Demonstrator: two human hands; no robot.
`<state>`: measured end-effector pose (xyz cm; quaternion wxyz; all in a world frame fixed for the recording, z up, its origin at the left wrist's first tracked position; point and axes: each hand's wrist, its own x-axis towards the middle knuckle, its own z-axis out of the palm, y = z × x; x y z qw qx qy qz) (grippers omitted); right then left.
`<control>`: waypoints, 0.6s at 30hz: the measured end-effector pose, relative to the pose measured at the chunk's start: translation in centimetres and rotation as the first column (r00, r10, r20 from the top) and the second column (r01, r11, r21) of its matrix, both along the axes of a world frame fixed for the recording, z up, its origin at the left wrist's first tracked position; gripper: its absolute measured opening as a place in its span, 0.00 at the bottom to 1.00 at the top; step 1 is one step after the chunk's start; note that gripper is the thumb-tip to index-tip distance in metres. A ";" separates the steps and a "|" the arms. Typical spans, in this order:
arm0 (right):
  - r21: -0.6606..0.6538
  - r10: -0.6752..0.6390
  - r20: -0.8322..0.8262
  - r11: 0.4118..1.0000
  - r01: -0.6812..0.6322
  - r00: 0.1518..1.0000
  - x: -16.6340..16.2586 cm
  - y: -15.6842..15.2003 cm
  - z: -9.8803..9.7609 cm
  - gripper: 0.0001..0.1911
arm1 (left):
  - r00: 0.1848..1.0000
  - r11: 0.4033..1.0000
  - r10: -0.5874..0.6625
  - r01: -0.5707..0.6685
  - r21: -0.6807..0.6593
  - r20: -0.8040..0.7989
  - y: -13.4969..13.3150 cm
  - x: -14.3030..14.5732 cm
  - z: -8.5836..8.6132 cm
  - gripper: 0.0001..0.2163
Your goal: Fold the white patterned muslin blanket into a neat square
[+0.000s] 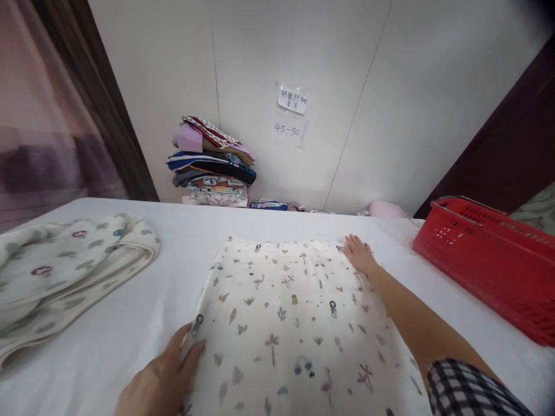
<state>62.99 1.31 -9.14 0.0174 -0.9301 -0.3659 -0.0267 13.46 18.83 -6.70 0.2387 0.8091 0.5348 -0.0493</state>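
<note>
A white cloth (299, 306) printed with flamingos, palm trees and small leaves lies flat in front of me, its near end running out of view. My left hand (162, 370) is at its left edge, thumb and fingers closed on the fabric; some of those fingers are hidden. At the far right corner, my right hand (359, 253) rests palm down on the cloth with its fingers stretched out. The right forearm reaches along the cloth's right side.
A folded cream blanket (73, 271) with grey spots lies on the white table (143, 323) at the left. A red plastic basket (489, 260) stands on the right. Beyond the far edge, a pile of folded clothes (212, 164) leans near the wall, below handwritten paper signs (291, 101).
</note>
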 end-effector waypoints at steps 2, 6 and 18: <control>-0.038 -0.054 -0.067 0.998 0.051 0.996 0.8 -0.9 -0.6 0.33 | 1.000 1.000 -0.002 0.002 0.008 -0.017 0.0 0.1 0.1 0.25; -0.047 -0.103 -0.124 0.994 0.098 0.987 1.0 -0.5 -0.5 0.34 | 0.999 1.000 0.008 -0.007 0.021 -0.044 0.0 0.2 0.4 0.25; 0.010 -0.069 -0.026 0.998 0.070 0.997 -11.0 -13.3 -0.8 0.32 | 0.998 0.994 -0.063 0.064 0.092 -0.011 0.1 0.4 0.7 0.28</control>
